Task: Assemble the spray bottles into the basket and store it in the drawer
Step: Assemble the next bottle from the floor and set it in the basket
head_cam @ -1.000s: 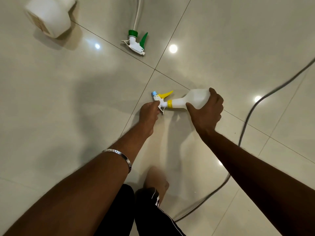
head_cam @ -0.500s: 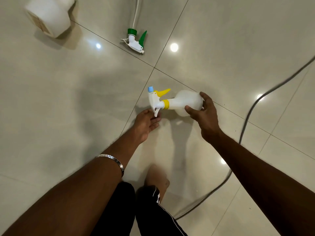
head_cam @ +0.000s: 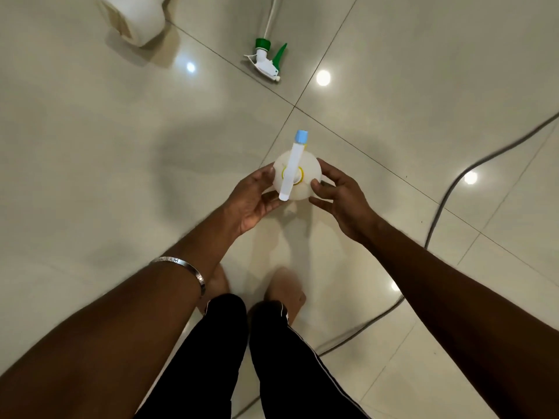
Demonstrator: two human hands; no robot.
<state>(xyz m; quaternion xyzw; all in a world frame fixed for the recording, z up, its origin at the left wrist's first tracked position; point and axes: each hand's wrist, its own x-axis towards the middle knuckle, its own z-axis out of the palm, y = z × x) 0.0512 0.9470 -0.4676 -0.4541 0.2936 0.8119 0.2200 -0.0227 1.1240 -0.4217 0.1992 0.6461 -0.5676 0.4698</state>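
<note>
A white spray bottle [head_cam: 311,169] with a yellow collar and a blue-tipped nozzle is held upright above the tiled floor, seen from above. My left hand [head_cam: 257,198] grips its left side and my right hand [head_cam: 338,195] grips its right side. A loose spray head [head_cam: 266,60] with a green collar and green trigger lies on the floor farther away, its white tube running off the top edge. Another white bottle [head_cam: 136,16] lies on its side at the top left. No basket or drawer is in view.
A grey cable [head_cam: 435,219] curves across the floor on the right, passing behind my right arm. My legs in black trousers and my bare feet [head_cam: 287,285] are below the hands. Glossy beige tiles surround everything.
The bottle was lying on the floor with my right hand on its body. Both hands have lifted it and turned it upright, nozzle now pointing away from me.
</note>
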